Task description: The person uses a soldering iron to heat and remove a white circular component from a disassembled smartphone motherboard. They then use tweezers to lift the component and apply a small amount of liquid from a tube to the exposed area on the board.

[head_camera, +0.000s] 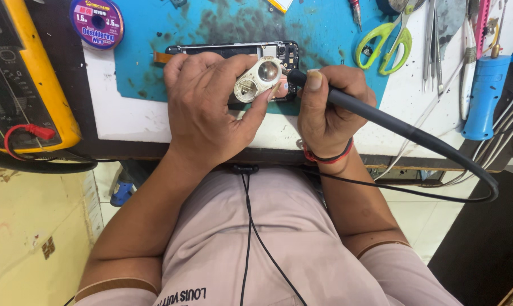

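Observation:
An opened phone (239, 51) lies on a stained blue work mat (324, 28), partly hidden under my hands. My left hand (205, 107) pinches a small oval cream-coloured part with two round lens openings (257, 79) just above the phone. My right hand (327, 105) grips a black pen-like soldering iron handle (358, 107); its tip end sits beside the oval part, and the tip itself is hidden. A thick black cable (466, 158) runs from the handle off to the right.
A yellow multimeter (30, 79) with a red lead stands at left. A spool of desoldering wick (96, 21) lies at top left. Green-handled scissors (384, 42), several tweezers (432, 39) and a blue tool (486, 96) sit at right. The bench edge runs below my wrists.

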